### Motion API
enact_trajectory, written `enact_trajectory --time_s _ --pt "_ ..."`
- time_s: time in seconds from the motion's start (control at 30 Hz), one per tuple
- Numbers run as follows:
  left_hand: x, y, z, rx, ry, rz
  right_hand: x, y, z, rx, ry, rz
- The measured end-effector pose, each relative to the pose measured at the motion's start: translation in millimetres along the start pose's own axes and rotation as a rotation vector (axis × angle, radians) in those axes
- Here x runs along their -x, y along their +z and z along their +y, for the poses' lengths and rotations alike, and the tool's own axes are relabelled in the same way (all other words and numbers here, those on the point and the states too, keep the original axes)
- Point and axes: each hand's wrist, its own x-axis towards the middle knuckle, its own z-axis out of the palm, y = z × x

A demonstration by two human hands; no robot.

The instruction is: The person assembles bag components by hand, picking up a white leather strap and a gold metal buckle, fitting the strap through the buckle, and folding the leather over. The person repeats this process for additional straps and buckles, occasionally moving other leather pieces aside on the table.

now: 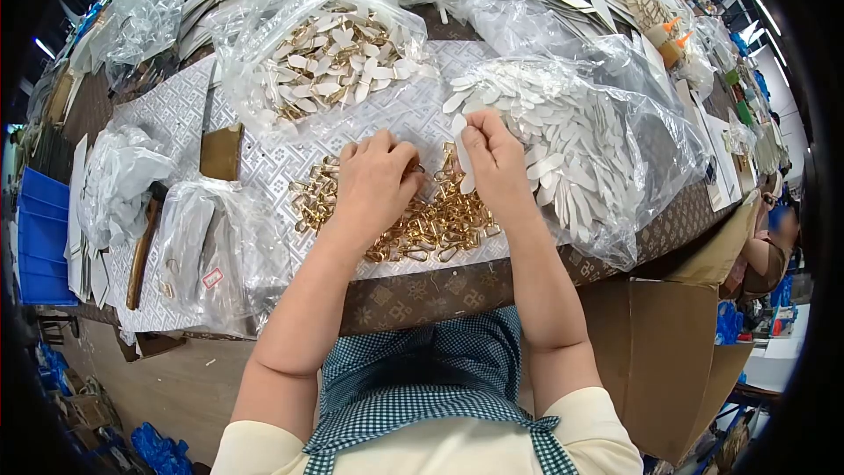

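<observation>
My left hand (378, 180) is over the pile of gold metal clasps (422, 233), its fingers curled together; what they hold, if anything, is hidden. Pinched in my right hand (497, 158) is a white oval strip (462, 154), upright beside the clasps. To the right, a clear plastic bag (664, 136) lies open with many loose white strips (571, 171). Behind my left hand, another open clear bag (251, 79) holds white strips joined to gold clasps (338, 62).
A hammer (143, 255) and a plastic bag (220, 255) lie at left, near a brown block (221, 152). Blue bins (44, 237) stand at the far left. A cardboard box (655, 343) is below the table's right edge. Another person (760, 255) is at far right.
</observation>
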Motion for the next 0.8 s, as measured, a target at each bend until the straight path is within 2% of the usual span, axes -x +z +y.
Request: enact_trajectory --time_s 0.1,0.17,0.27,0.3,0.4,0.5,0.63,0.73,0.8 --pt "1 3 -6 0.064 0.021 0.092 8 -3 -5 -0.3 0.15 -0.075" --pt "0 8 -13 0.098 0.105 0.183 11 -6 -9 -0.324 0.17 -0.107" --pt "-3 -8 -9 0.753 -0.323 0.003 12 -6 -9 -0.271 0.169 -0.16" --pt "-4 -13 -9 1.029 -0.376 -0.008 12 -5 -9 -0.238 0.167 -0.175" --pt "-2 -16 -6 1.354 -0.412 0.021 15 -3 -14 -0.253 0.185 -0.25" --pt "-2 -9 -4 1.396 -0.396 0.028 17 -2 -23 -0.319 0.179 -0.339" --pt "0 -7 -6 1.285 -0.317 -0.014 19 -2 -25 -0.42 0.187 -0.37" --pt "1 -6 -2 1.112 -0.282 0.018 21 1 -21 -0.348 0.124 -0.287" --pt "1 -6 -2 1.073 -0.253 0.024 21 -3 -29 -0.188 0.082 -0.309"
